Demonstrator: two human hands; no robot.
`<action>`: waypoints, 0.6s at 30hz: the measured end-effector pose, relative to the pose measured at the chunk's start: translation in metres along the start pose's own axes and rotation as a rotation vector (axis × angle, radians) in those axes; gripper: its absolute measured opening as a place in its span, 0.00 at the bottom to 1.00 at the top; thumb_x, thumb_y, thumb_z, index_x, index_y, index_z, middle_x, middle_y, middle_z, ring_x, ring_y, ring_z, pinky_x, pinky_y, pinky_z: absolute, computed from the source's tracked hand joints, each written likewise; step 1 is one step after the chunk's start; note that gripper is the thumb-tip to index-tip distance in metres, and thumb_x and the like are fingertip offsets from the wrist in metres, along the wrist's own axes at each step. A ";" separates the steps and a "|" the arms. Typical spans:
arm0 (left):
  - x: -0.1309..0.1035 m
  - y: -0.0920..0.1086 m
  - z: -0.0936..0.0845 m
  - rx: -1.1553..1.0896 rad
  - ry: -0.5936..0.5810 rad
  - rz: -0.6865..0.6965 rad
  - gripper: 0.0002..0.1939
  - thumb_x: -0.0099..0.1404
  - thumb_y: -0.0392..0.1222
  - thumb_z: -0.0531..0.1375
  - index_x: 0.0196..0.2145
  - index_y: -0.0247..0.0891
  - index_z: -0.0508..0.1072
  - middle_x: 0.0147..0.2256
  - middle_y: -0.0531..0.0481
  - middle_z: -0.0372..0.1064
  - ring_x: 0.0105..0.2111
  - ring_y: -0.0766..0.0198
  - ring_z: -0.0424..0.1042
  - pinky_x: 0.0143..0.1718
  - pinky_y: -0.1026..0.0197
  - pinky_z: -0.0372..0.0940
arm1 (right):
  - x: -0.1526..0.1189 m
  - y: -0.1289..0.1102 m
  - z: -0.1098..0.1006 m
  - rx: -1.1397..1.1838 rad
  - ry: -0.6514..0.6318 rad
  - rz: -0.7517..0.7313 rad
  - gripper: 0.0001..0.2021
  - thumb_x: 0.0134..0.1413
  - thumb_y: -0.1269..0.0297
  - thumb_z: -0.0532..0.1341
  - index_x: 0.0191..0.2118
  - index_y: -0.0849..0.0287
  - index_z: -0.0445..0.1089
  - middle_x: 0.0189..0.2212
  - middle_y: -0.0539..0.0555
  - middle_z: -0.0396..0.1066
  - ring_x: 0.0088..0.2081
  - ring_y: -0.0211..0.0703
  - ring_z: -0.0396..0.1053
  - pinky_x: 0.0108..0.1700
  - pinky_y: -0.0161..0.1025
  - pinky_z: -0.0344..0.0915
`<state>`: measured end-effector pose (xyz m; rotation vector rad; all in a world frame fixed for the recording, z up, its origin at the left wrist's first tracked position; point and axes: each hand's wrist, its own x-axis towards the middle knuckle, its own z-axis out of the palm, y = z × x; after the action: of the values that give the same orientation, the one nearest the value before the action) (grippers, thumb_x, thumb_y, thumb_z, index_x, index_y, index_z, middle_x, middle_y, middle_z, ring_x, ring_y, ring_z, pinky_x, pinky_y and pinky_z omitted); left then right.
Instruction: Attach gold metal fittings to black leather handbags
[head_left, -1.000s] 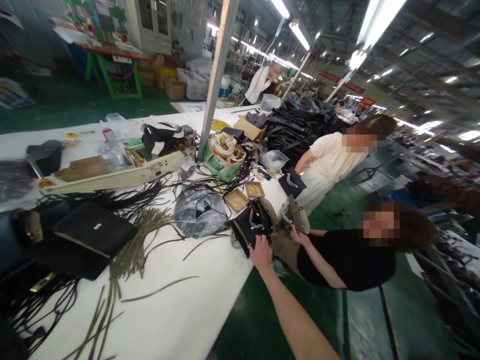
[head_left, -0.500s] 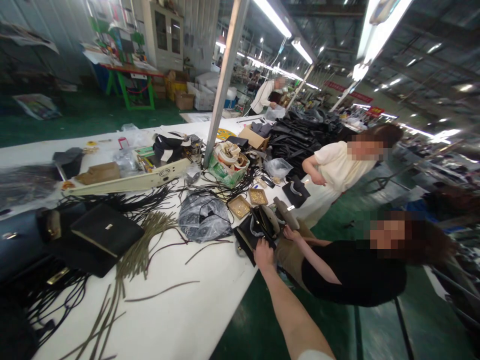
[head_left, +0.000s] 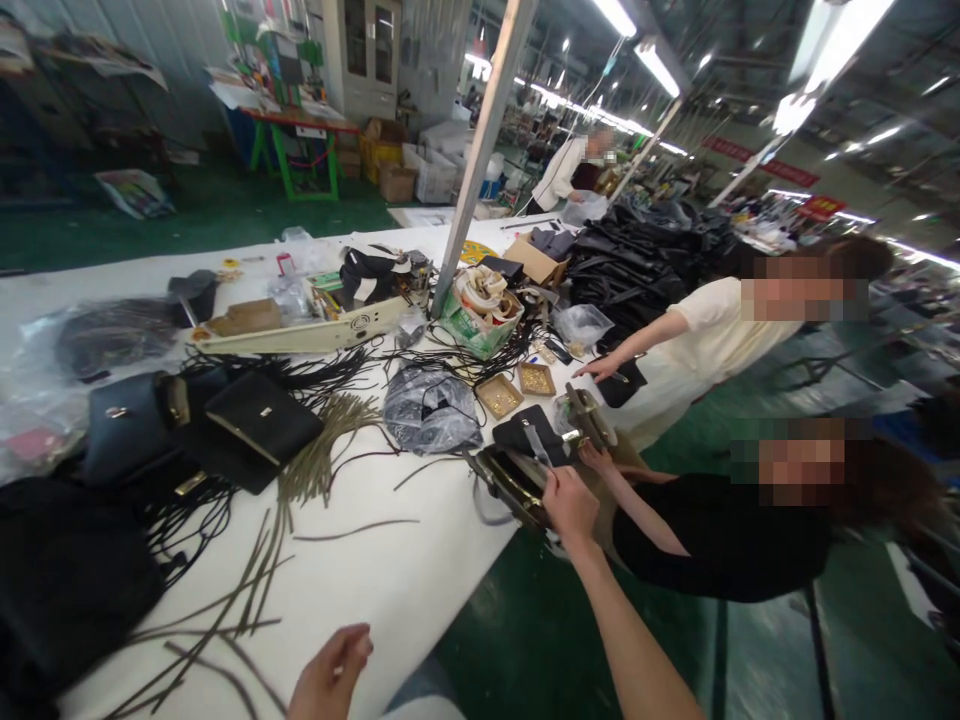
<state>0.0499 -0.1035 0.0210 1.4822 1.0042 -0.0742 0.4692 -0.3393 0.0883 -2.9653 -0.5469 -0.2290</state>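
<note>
My right hand (head_left: 574, 505) is closed on the grey strap-like handle (head_left: 537, 442) of a small black bag (head_left: 517, 432) at the table's right edge. Just under it lies an open dark bag (head_left: 510, 485) with a gold-coloured frame, partly covered by my hand. My left hand (head_left: 334, 672) is low in the view over the white table (head_left: 352, 560), its fingers curled towards the thumb, with nothing visible in them. A co-worker's hand (head_left: 596, 458) is beside my right hand, at an olive-grey bag (head_left: 589, 415).
Two small boxes of gold-coloured fittings (head_left: 499, 396) stand behind the bags, near a plastic-wrapped bundle (head_left: 431, 410). Finished-looking black bags (head_left: 262, 430) and olive strips (head_left: 326, 445) lie at left. A metal post (head_left: 480, 150) rises from the table. A second co-worker (head_left: 697, 340) reaches in from the right.
My left hand has come into view at the bottom. My right hand now holds the grey handle, with the black bag lifted off the open one. The co-worker in white has stretched an arm forward.
</note>
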 end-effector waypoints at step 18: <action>0.027 0.057 -0.013 0.677 0.166 0.796 0.25 0.77 0.51 0.61 0.67 0.42 0.75 0.72 0.35 0.65 0.71 0.36 0.65 0.67 0.32 0.70 | -0.119 -0.117 0.071 0.625 -0.382 -0.288 0.12 0.76 0.57 0.65 0.45 0.61 0.77 0.41 0.53 0.79 0.41 0.43 0.78 0.48 0.45 0.79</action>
<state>0.0941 -0.0693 0.0524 2.4531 0.4537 0.3151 0.3256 -0.2616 0.0091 -2.3129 -0.8936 0.4200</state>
